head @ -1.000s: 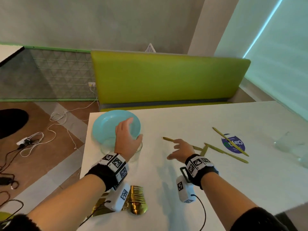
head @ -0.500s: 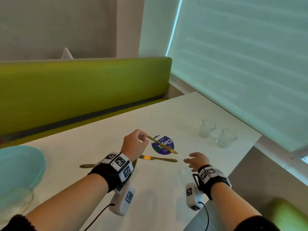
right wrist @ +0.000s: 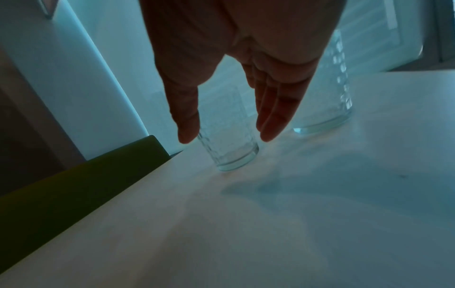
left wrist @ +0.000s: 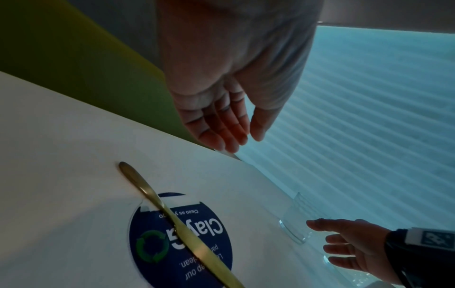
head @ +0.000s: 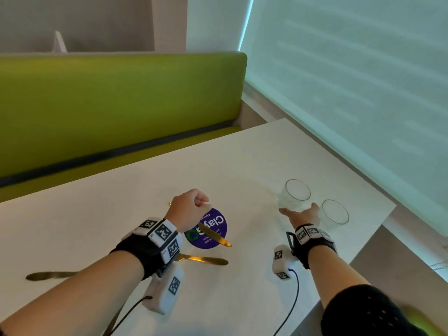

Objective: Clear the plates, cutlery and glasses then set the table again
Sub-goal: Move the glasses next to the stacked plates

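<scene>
A gold knife (head: 213,235) (left wrist: 177,224) lies flat across the round purple sticker (head: 218,224) on the white table (head: 242,166). My left hand (head: 201,202) (left wrist: 236,140) hovers above its handle, fingers relaxed, holding nothing. A second gold knife (head: 203,259) lies just nearer, and another gold piece (head: 51,275) lies at the left, partly under my forearm. Two clear glasses stand upright at the right. My right hand (head: 298,209) (right wrist: 227,135) is open, its thumb and fingers on either side of the nearer-left glass (head: 294,194) (right wrist: 229,148). The other glass (head: 335,212) (right wrist: 327,109) stands just right of it.
A green bench (head: 121,105) runs along the table's far side. A blind-covered window (head: 351,81) borders the right. The table's right edge (head: 388,214) is close behind the glasses. Wrist camera cables trail over the near table.
The left hand pinched the gold knife half a second ago; now the knife lies on the sticker and the hand is off it. The right hand has reached forward to the nearer-left glass.
</scene>
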Available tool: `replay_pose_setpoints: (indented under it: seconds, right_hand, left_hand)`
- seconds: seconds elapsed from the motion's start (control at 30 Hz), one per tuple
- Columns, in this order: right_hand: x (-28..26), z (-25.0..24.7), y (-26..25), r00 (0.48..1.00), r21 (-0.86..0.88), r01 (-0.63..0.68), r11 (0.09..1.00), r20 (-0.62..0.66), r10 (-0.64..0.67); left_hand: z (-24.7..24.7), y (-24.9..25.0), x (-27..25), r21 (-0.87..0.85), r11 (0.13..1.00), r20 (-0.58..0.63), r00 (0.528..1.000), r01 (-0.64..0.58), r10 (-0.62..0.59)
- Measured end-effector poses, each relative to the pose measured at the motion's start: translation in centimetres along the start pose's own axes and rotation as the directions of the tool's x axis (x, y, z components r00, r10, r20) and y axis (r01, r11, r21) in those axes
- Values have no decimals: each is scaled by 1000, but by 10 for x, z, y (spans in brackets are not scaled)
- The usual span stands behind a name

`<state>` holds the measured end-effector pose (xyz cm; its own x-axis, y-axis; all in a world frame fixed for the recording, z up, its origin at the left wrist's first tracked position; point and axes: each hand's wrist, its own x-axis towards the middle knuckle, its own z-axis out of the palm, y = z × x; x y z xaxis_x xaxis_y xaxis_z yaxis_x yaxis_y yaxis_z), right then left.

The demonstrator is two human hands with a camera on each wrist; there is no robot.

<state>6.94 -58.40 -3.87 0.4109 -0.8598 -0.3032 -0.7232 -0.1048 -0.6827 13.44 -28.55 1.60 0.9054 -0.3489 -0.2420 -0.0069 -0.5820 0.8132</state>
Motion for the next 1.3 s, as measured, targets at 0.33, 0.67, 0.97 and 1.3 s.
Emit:
replay_pose_setpoints:
  seconds: [0.33,0.67,0.97,1.3]
  right_hand:
    - [44,19,5,999,127,-12,992,-28,16]
    - [27,31,2,981,47,193,980,13,-194]
    - [-52,34,-15,736,167,426,889,508,-449]
    - [-52,14,-3,678,120,363,924,647,-350]
  left_hand:
    - [28,5,27,-29,999,12,999,46,-46]
    - [47,9,29,-1,999,99,994,39,-39]
    - [70,14,21,19,994,280,955,-106,96]
    - [82,12,15,1,996,168,982,-91,89]
